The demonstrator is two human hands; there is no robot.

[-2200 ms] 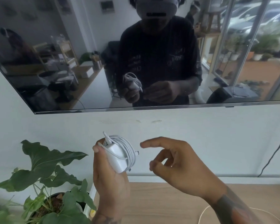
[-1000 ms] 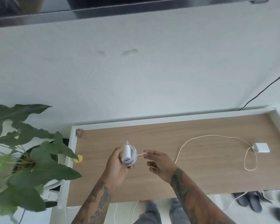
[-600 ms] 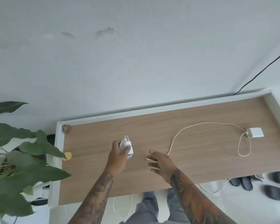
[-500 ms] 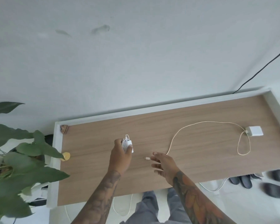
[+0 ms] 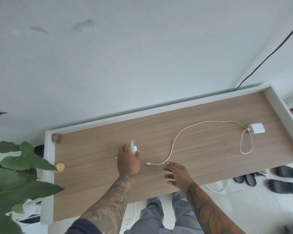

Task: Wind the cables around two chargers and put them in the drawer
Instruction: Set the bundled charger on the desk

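My left hand (image 5: 128, 159) presses a white charger with its cable wound around it (image 5: 133, 148) down on the wooden table top (image 5: 98, 179), fingers still closed on it. A second white charger (image 5: 256, 128) lies at the far right of the table. Its pale cable (image 5: 178, 138) runs loose in a curve across the table and ends in a plug (image 5: 148, 163). My right hand (image 5: 177, 173) hovers open just right of that plug, fingers spread, touching nothing. No drawer is in view.
A leafy green plant (image 5: 15, 179) stands at the table's left end. A small yellow object (image 5: 59, 167) and a small brown object (image 5: 56, 138) lie near the left rim. Dark slippers (image 5: 283, 180) sit on the floor at right. A black wire (image 5: 267, 56) runs up the wall.
The view dropped from the wall screen to the table. My left hand lowered the wound charger onto the table top. My right hand let go of its cable end and moved right toward the loose cable's plug.
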